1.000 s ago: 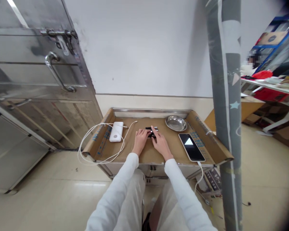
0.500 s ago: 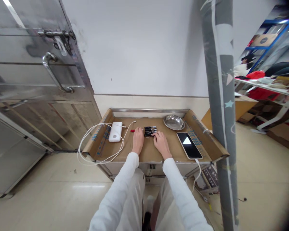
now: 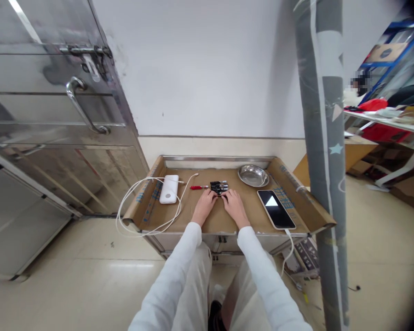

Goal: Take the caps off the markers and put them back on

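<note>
Several black markers [image 3: 219,185] lie side by side in a small stack of rows on the brown cardboard surface [image 3: 214,220]. At the near edge of this group my left hand [image 3: 204,205] closes its fingertips on the left end of the nearest black marker. My right hand [image 3: 233,206] has its fingertips on that marker's right end, partly covering it. A red marker [image 3: 198,187] lies by itself, left of the black ones and just beyond my left hand.
On the left are a white power bank [image 3: 169,189] and a looped white cable [image 3: 124,202]. A round metal dish [image 3: 253,175] stands at the back right, with a phone [image 3: 276,209] on a cable in front. Raised cardboard flanks the cart's sides; a tall wrapped roll [image 3: 326,151] stands right.
My left hand has moved right, from beside the red marker to the nearest black marker, uncovering the red one. My right hand stays at the marker group. The view has shifted slightly.
</note>
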Tool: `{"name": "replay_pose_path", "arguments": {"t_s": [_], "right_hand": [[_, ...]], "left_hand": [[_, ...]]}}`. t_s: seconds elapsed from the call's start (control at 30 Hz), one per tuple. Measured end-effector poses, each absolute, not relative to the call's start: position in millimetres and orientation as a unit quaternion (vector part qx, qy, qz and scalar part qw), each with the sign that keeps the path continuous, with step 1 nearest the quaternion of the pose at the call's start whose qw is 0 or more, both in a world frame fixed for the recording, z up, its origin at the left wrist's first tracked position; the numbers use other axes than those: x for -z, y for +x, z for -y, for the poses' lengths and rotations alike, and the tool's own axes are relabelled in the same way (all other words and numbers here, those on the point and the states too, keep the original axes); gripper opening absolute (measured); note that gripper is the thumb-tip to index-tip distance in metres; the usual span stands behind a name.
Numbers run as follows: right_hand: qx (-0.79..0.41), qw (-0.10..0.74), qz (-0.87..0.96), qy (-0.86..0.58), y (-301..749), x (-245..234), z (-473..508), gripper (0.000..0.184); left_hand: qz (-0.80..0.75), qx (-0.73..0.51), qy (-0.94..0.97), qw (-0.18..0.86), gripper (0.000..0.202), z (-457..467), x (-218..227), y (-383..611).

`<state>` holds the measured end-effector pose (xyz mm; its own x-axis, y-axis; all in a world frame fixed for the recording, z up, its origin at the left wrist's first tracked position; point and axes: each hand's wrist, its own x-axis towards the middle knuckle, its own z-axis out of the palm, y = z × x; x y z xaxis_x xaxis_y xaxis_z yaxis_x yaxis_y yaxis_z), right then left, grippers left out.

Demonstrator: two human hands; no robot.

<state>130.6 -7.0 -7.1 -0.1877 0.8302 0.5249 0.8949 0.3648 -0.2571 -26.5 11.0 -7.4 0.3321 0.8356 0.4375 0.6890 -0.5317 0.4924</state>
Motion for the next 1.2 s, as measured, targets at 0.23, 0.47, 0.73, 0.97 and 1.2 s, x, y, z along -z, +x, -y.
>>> {"name": "replay_pose_path", "arguments": {"t_s": [0.23,0.47,0.73,0.97,1.2], "right_hand": [[0.027,0.312,0.788,-0.530,130.1,5.8,6.3,0.023],[0.005,0.329,0.796,-0.508,129.8,6.4,5.1,0.024],[0.069,0.389,0.717,-0.575,134.3,-1.2,9.0,0.037],[0.060,0.435,0.668,-0.600,138.1,-1.9,11.5,0.041],[0.046,0.399,0.707,-0.582,136.3,0.0,11.2,0.037]], "left_hand": [[-0.474,-0.338,0.802,0.138,0.009,-7.5,1.3,-25.0],[-0.434,-0.383,0.795,0.182,0.016,-6.4,-1.7,-25.2],[-0.420,-0.333,0.840,0.081,0.038,-5.1,-9.0,-24.5],[-0.455,-0.276,0.843,0.075,0.019,-4.2,-7.1,-24.3],[-0.466,-0.337,0.817,0.043,0.017,-9.2,-2.1,-24.1]]}}
